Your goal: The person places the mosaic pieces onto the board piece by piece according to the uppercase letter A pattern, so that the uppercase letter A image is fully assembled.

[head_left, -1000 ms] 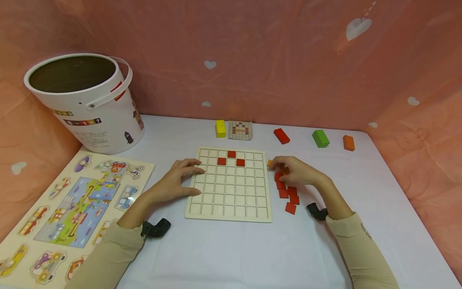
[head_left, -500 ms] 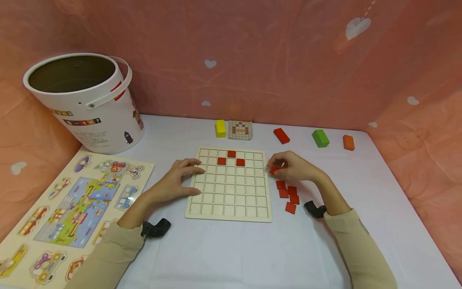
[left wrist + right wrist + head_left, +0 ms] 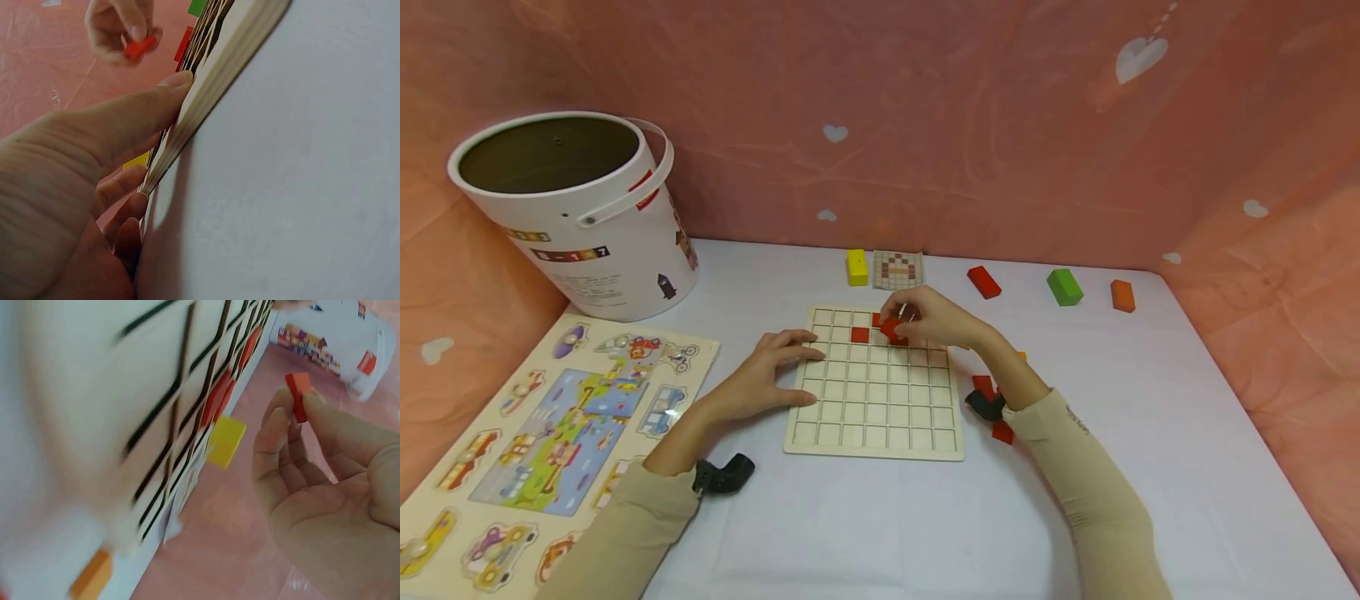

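bucket: we see a white cylindrical bucket with a handle at the far left.
puzzle: a colourful vehicle peg puzzle board lies before it.
far row: a yellow wooden block, a small pixel pattern card, a red oblong block, a green block, an orange block.
backdrop: pink cloth with white hearts.

I sit at a white table closed in by a pink backdrop dotted with pale hearts. The pink sheeting wraps the table on the left and right too. Soft, even light falls across the tabletop.
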Demonstrator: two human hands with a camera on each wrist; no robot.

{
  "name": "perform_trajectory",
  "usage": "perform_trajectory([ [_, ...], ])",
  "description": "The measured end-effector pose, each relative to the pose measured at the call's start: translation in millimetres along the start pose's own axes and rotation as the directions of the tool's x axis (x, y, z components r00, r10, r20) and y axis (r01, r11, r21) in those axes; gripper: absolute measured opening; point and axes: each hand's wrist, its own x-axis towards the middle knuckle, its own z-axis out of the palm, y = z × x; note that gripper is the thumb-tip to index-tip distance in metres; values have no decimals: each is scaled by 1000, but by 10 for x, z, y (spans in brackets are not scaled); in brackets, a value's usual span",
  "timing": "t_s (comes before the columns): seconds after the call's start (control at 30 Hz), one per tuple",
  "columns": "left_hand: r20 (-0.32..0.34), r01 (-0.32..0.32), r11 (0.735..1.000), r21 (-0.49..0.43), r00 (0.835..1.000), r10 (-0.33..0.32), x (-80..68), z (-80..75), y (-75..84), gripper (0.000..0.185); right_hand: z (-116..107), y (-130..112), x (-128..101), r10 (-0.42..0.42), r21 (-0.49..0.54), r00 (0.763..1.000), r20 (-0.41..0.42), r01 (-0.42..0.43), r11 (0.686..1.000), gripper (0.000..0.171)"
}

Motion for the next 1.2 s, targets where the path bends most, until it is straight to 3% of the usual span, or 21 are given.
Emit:
perform_trajectory([
  [0.27, -4, -2, 1000, 7, 1000, 2, -15, -9, -11, 59, 261, -120, 404, -69, -12, 991, 113, 71, 997, 19],
  [0.47, -1, -15, 1000, 5, 1000, 15, -11, -4, -8, 58, 394, -183, 507, -63, 17, 984, 169, 61, 998, 20],
  [0.6, -2, -13, 1000, 8, 1000, 13, -7, -1, -5, 58, 424, -211, 510, -24, -6, 988, 155, 25, 1000, 21],
  [0.8, 0, -7, 1000, 15, 1000, 7, -2, -6, 1, 58, 441, -263, 412, -8, -159, 998, 70, 19, 987, 22],
  [0.9, 0, -4, 1000, 15, 1000, 4, -1, -8, 1, 59, 470, -341, 296, 8, -306, 999, 52, 8, 952, 30],
  [1.0, -1, -9, 1000, 20, 1000, 9, 1, -7, -1, 59, 518, -441, 146, 90, -485, 991, 99, -31, 874, 53],
  [1.1, -3, -17, 1000, 22, 1000, 17, 2, -6, -2, 59, 587, -525, 15, 203, -604, 964, 170, -61, 795, 75],
  [1.2, -2, -20, 1000, 17, 1000, 20, 0, -5, -1, 59, 665, -562, -58, 283, -643, 936, 209, -86, 761, 88],
])
